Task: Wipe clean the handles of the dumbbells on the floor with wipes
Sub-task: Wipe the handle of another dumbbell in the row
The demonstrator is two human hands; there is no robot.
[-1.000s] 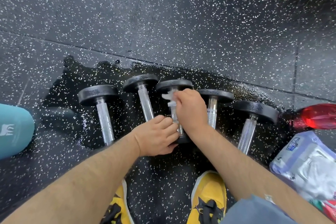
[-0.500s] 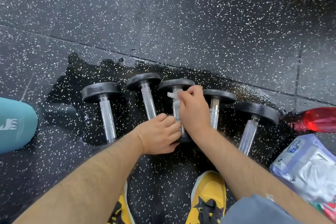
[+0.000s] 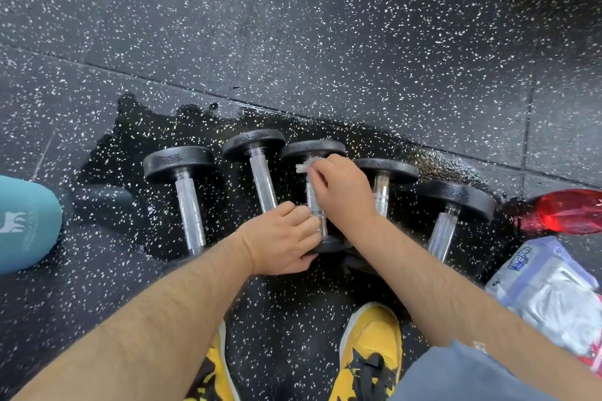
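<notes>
Lengthwise, the handle [image 3: 314, 208] runs from the right grip [image 3: 342, 192], pinching the wipe [image 3: 308, 166], back to the left grip [image 3: 280, 238], apparently clasping its near end.

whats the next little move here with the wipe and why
Probably slide the right hand with the wipe down the middle dumbbell's handle toward the left hand. The wipe sits at the handle's far end, bare metal shows below it, and the left hand steadies the near end.

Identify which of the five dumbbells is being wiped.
The middle dumbbell: the right hand holds a wipe on its handle, the left hand grips its near end.
</notes>
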